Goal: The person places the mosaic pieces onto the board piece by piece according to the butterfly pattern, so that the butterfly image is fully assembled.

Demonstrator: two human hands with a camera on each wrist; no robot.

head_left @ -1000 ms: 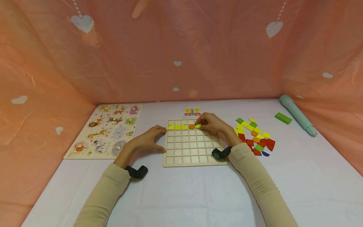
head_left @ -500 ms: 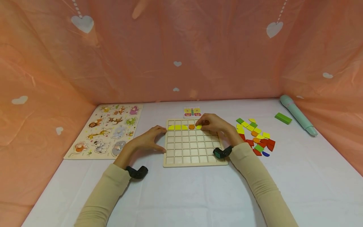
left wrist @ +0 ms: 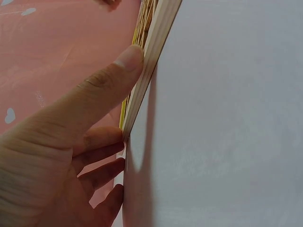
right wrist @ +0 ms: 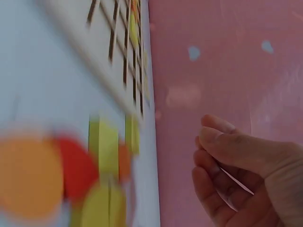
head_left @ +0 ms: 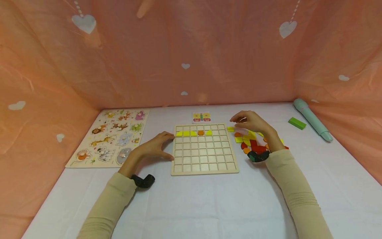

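- Touching the grid board at its left edge, the spread left hand grips nothing.
- The right hand, loosely curved, seemingly empty, hovers near coloured pieces.
- A low sweep might scatter these.

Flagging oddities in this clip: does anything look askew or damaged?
Nothing looks damaged. The only untidy spot is the loose pieces, jumbled at mixed angles right of the grid board and partly hidden by the right hand; the placed pieces line up.
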